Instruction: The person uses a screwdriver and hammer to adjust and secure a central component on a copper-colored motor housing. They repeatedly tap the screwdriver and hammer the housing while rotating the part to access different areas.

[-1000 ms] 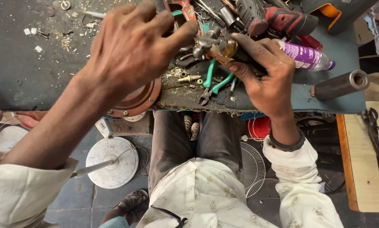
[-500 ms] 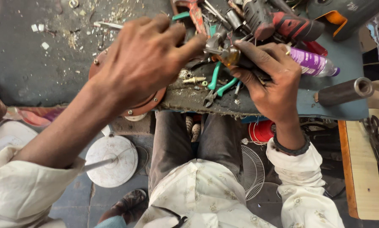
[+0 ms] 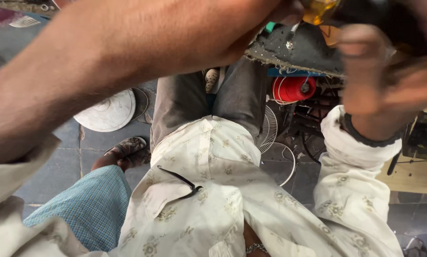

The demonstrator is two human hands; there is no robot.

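Looking down past the near edge of the dark surface (image 3: 294,50), frayed and crumbling along its rim. Both arms crowding the top of the view, leaving little open room above that edge.

Left hand (image 3: 280,12) reaching over the near edge, mostly cut off by the frame; grip impossible to tell. Right hand (image 3: 389,71) blurring at the right, fingers curling around something dark, closure unclear. Amber object (image 3: 320,9) sitting between the two hands at the top, just above the surface edge, touching or nearly touching both.

Below the surface: red spool (image 3: 292,88) hanging under the edge, white round disc (image 3: 106,112) lying on the tiled floor (image 3: 56,166), wire fan guard (image 3: 270,128) leaning beside the knees.
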